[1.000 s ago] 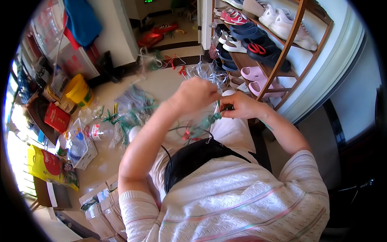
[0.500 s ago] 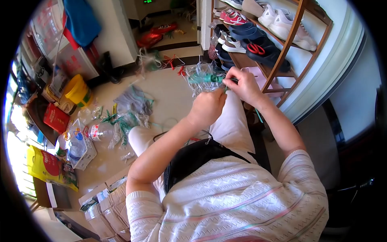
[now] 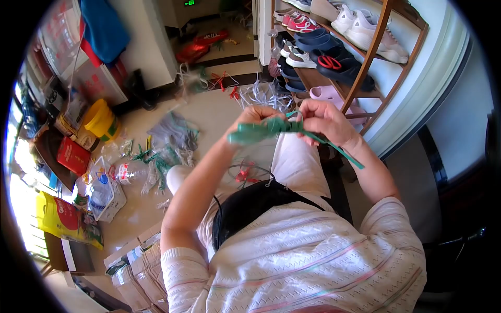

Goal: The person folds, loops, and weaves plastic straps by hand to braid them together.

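Observation:
A green bundle of woven plastic strapping [image 3: 255,131] is held up in front of my knees, its left end blurred. Behind it, the curled fingers of my left hand [image 3: 257,113] grip the bundle and are partly hidden by it. My right hand [image 3: 329,122] is closed at the right end, fingers pinching a thin green strap. One loose strap end [image 3: 348,156] hangs down past the right wrist. Beyond my hands, a tangle of white straps [image 3: 261,98] lies on the floor.
A wooden shoe rack [image 3: 371,52] stands to the right. On the left are a yellow bucket [image 3: 102,120], a white basket [image 3: 110,203] with plastic bottles and a yellow bag [image 3: 65,216]. Grey strips [image 3: 172,130] and red straps [image 3: 245,173] lie about; cardboard [image 3: 138,271] is at lower left.
Both hands and the green bundle have come nearer to me. The bundle has swung left, now in front of my left hand, and a longer strap end shows beside my right wrist.

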### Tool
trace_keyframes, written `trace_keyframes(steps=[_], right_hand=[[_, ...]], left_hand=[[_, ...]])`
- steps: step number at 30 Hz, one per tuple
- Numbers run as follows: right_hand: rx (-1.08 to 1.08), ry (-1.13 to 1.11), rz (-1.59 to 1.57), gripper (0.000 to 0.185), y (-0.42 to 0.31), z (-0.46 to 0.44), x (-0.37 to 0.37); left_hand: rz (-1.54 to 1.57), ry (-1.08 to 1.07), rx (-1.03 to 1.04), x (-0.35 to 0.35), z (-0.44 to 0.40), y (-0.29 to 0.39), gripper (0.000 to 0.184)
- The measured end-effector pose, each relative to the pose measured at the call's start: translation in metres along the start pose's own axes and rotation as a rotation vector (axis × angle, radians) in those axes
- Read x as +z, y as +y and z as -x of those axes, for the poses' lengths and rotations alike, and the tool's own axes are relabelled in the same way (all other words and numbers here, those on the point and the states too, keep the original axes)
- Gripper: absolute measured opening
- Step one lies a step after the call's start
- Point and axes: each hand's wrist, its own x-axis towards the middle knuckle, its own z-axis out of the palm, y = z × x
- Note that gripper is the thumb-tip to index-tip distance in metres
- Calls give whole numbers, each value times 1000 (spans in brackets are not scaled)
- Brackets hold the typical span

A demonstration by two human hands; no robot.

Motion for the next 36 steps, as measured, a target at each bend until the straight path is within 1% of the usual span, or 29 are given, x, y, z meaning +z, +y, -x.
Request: trace_keyframes(steps=[1, 2, 3, 5, 8, 9, 10, 11, 12, 13, 14, 15, 16, 17, 18, 19, 20, 21, 23, 25, 26, 27, 29, 30, 31, 32, 33, 35, 36], right_hand=[[-30, 66, -20, 7, 0, -4, -2], [-51, 147, 18, 8, 1, -7, -4], [-87, 220, 46, 9, 3, -11, -6], [-104, 297, 67, 10, 7, -17, -9], [-226, 436, 340, 11, 28, -27, -10], [-299, 432, 564, 11, 35, -28, -12], [-372, 423, 788, 11, 41, -29, -13], [-444, 412, 1011, 12, 47, -29, -15], [-412, 327, 966, 14, 53, -28, -16], [-402, 249, 948, 11, 57, -27, -14], [-173, 176, 758, 10, 56, -21, -11], [50, 103, 563, 9, 53, -16, -5], [56, 29, 484, 5, 59, -14, -5], [62, -23, 357, 5, 59, -11, -3], [68, -75, 230, 6, 51, -7, 2], [75, -126, 103, 7, 42, -3, 8], [44, -143, 77, 10, 30, 1, 15], [31, -113, 31, 11, 22, 2, 17], [7, -51, -64, 13, 13, 3, 18], [-78, 90, -183, 8, 15, -3, 14], [-130, 145, -160, 7, 15, -6, 13], [-183, 199, -135, 6, 14, -9, 12], [-248, 323, -46, 7, 19, -19, 11], [-264, 392, 27, 7, 21, -23, 12], [-279, 462, 99, 8, 25, -27, 10], [-305, 507, 142, 8, 33, -31, 5], [-362, 565, 294, 8, 41, -35, 2], [-475, 674, 600, 9, 53, -41, 0], [-518, 715, 675, 10, 56, -43, 1]], left_hand=[[-70, 38, 30, 8, 1, -6, 27], [416, 7, -137, 20, 0, -9, 23], [323, 28, -131, 28, 0, -8, 23], [139, 71, -122, 39, 2, -5, 22], [-382, 130, 157, 46, 6, -1, 21], [-543, 145, 246, 48, 8, 1, 21], [-699, 109, 164, 49, 7, 3, 18], [-778, 57, 182, 44, 7, 7, 17], [-854, 2, 199, 36, 10, 23, 16], [-928, -55, 216, 27, 11, 34, 15], [-949, -65, 294, 18, 9, 35, 16], [-840, -96, 292, 9, 7, 40, 18], [-732, -123, 291, 0, 4, 47, 20], [-625, -150, 289, -8, 2, 50, 22], [-416, -119, 249, -14, -4, 38, 27], [-219, -133, 140, -17, -3, 34, 25], [-23, -146, 33, -20, -3, 33, 23], [173, -158, -74, -22, -3, 31, 22], [262, -106, -20, -14, 1, 21, 20], [339, -40, 14, -1, 5, 5, 20], [352, 20, -25, 10, 8, 2, 20], [490, -69, 21, 17, 5, 2, 20], [412, -3, -63, 31, 9, 7, 22], [327, 10, -36, 37, 9, 6, 24], [224, 70, -53, 43, 10, 7, 24], [65, 134, -23, 45, 10, 9, 22], [-95, 196, 6, 47, 10, 10, 20], [-360, 291, 159, 51, 10, 0, 17], [-493, 336, 235, 52, 11, 0, 15]])
